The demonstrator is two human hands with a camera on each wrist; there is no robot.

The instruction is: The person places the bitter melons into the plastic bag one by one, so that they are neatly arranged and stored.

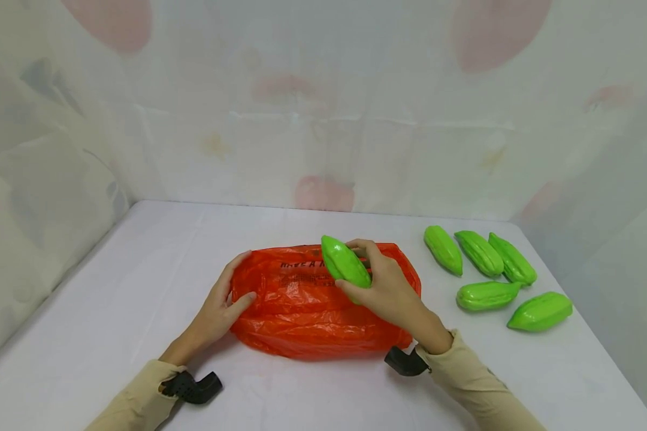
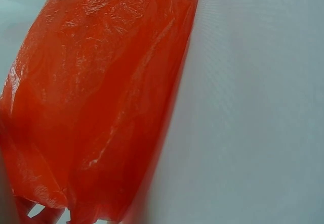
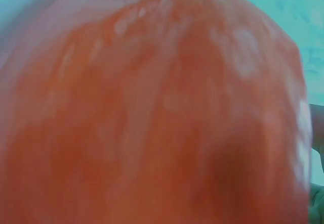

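We had our left hand at the left end of a crinkled, glossy red plastic bag with dark printing, its thumb on the upper face and its fingers round the edge, clamped on the plastic. The bag lay near the middle of a white worktop, wider than it was deep.

Our right hand was clamped on a bright green, ridged, tapered gourd, thumb on the near side and fingers on the far side. We held the gourd over the right half of the bag, tilted, with one pointed end up and to the left; we could not tell whether it touched the plastic.

To the right of the bag we saw five similar green ridged gourds on the worktop: three side by side at the back, two nearer us. Both arms wore beige sleeves, with a black curved fitting at each wrist. Behind the worktop hung a pale cloth with faded red shapes.
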